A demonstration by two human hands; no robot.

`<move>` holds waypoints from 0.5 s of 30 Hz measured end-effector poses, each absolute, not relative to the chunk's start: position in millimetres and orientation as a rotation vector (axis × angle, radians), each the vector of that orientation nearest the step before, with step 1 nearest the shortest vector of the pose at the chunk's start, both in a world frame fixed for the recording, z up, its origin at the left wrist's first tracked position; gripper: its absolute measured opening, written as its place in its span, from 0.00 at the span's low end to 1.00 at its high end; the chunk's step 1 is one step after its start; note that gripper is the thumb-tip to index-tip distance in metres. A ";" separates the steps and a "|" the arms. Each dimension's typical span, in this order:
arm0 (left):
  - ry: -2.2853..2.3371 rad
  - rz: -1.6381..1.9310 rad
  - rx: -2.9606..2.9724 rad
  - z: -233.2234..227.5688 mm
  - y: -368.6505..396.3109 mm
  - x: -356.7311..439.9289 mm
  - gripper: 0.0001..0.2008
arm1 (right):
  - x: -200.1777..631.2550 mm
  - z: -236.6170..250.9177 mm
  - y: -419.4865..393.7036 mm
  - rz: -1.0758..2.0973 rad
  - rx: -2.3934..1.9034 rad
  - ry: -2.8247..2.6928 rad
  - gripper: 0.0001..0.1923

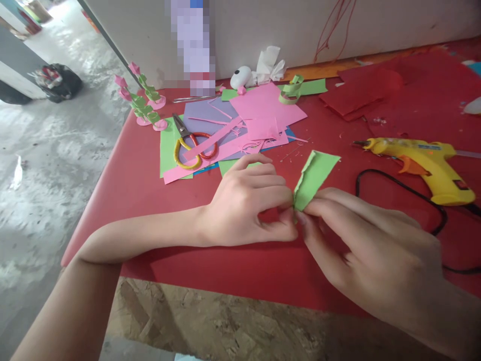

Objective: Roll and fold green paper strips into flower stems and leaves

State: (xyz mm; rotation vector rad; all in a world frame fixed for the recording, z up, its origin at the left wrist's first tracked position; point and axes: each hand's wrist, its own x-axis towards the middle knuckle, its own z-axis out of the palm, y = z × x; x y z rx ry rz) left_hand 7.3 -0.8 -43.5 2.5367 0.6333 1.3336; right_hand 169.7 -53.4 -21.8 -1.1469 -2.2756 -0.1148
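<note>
A strip of green paper (317,175) stands up between my two hands, its left edge ragged and folded. My left hand (251,200) pinches the lower left edge of the strip between thumb and curled fingers. With thumb and forefinger, my right hand (372,250) grips the bottom of the same strip. Beyond my left hand lie scissors (203,145) with red and yellow handles, partly under a pink paper strip (214,138). Pink sheets (270,105) and thin offcuts are heaped on a purple sheet (203,111).
A yellow glue gun (421,155) lies at the right, its black cord (398,175) looping near my right hand. Small pink and green paper flowers (145,100) stand at the far left. Red sheets (368,87) lie at the back right of the red table (150,195).
</note>
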 end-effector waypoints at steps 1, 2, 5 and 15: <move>0.635 1.333 2.533 -42.9 -1.0 7.2 0.10 | 170.3 -20.3 -53.0 -0.089 -1.149 -2.264 0.08; 0.636 1.320 2.525 -41.9 -1.2 6.9 0.10 | 171.2 -18.5 -52.4 -0.049 -1.144 -2.247 0.08; 0.616 1.243 2.472 -37.2 -1.7 5.6 0.08 | 174.8 -11.7 -49.3 0.198 -1.126 -2.220 0.07; 0.504 1.173 2.363 -26.3 1.3 1.4 0.08 | 178.3 -9.6 -41.2 0.497 -1.041 -2.175 0.06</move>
